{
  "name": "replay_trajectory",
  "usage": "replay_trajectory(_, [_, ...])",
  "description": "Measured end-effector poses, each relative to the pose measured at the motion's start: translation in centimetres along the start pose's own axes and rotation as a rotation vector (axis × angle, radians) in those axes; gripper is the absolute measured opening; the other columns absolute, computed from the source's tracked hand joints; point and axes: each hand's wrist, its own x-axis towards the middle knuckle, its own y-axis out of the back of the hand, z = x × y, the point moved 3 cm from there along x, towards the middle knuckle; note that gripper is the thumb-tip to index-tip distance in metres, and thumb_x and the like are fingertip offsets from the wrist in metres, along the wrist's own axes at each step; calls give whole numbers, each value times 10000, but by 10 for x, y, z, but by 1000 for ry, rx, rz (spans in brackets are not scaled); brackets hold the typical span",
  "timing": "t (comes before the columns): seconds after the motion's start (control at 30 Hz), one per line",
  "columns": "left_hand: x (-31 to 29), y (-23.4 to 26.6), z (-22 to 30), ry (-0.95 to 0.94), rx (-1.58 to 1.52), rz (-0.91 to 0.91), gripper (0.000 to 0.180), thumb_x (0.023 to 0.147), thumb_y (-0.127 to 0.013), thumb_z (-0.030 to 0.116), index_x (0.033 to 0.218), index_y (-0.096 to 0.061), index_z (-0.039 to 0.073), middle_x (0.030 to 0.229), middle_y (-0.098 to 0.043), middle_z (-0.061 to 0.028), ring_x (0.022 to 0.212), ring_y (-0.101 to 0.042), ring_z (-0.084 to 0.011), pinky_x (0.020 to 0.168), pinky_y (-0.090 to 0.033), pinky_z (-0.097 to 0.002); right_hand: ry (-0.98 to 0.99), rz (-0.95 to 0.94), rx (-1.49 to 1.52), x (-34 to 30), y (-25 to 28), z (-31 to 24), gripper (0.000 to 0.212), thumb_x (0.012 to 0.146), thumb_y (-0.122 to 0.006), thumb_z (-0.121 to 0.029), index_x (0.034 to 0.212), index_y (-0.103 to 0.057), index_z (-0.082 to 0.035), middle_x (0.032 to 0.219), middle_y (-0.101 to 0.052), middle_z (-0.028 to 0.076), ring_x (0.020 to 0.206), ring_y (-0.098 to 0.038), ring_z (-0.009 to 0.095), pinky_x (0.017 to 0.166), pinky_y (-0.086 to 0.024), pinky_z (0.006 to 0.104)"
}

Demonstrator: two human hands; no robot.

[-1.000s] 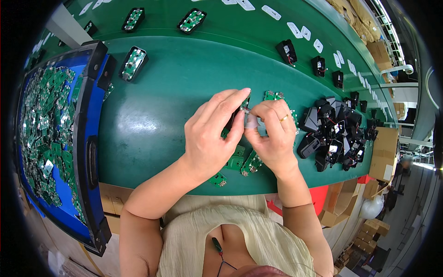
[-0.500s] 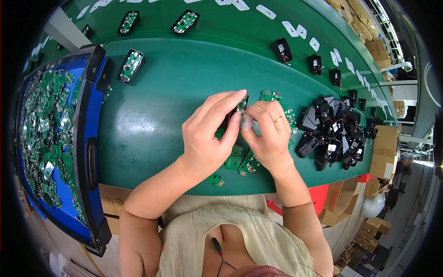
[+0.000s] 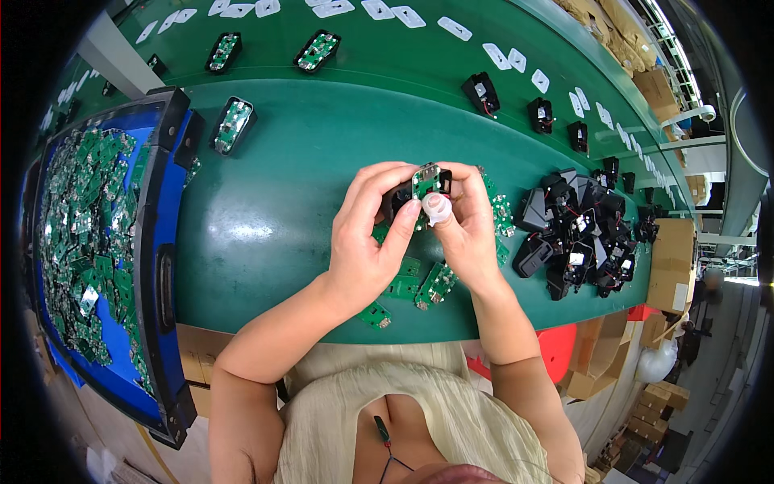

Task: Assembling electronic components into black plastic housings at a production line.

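In front of me, my left hand (image 3: 359,242) is closed around a small black plastic housing (image 3: 395,200). A green circuit board (image 3: 426,181) shows at the housing's top, tilted up between both hands. On the other side my right hand (image 3: 473,234) grips the same housing, its fingers curled behind it. The right thumb wears a translucent whitish cover (image 3: 436,207) and presses near the board's lower edge. Loose green circuit boards (image 3: 437,285) lie on the table below and beside my hands.
A blue-lined black tray (image 3: 164,282) heaped with circuit boards stands at left. Black housings with wires (image 3: 576,234) are piled at right. One board-filled housing (image 3: 233,125) sits near the tray. Beyond, a green conveyor (image 3: 387,50) carries housings and white labels (image 3: 455,29).
The housing has turned, bringing the board's face into view. My right fingers have gone from a pinch at its edge to around its far side. Conveyor items have shifted left.
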Motion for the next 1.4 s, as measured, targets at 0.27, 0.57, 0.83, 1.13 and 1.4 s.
replay_trajectory(0.27, [3,0,-1,-36,272,-208,295,832,-540,12,1120,-472,20,1049,-542,-122,868,-555,-203,753,-456,-293,6,123,-23,12,12,-1,322,837,-617,-110,1127,-493,-40,850,-551,17,613,-482,32,439,-369,164])
replay_trajectory(0.57, [-1,-3,-18,291,31,-177,344,835,-499,3,1167,-405,13,1052,-464,-156,960,-514,-225,813,-441,-324,-6,91,-158,5,10,-4,323,828,-615,-68,1114,-472,-24,657,-495,0,495,-450,35,398,-331,181])
replay_trajectory(0.83, [7,4,-12,864,-636,-150,256,900,-431,110,1135,-457,13,965,-582,-79,899,-572,-167,770,-482,-303,5,70,211,3,13,-4,206,861,-572,-69,976,-401,-67,685,-545,18,432,-422,53,365,-307,172])
replay_trajectory(1.13, [8,8,-10,958,-760,-42,258,878,-483,93,1133,-491,56,997,-571,-61,898,-571,-160,788,-476,-337,139,-57,18,-17,-7,-4,292,819,-643,-105,961,-392,-54,692,-512,30,477,-471,67,409,-368,201])
replay_trajectory(1.4, [4,4,-11,887,-794,-124,304,870,-488,57,1171,-445,49,1019,-571,-83,934,-567,-161,797,-483,-321,745,-90,-785,-8,4,-27,277,636,-693,-55,909,-660,-89,684,-522,20,578,-508,171,492,-413,282])
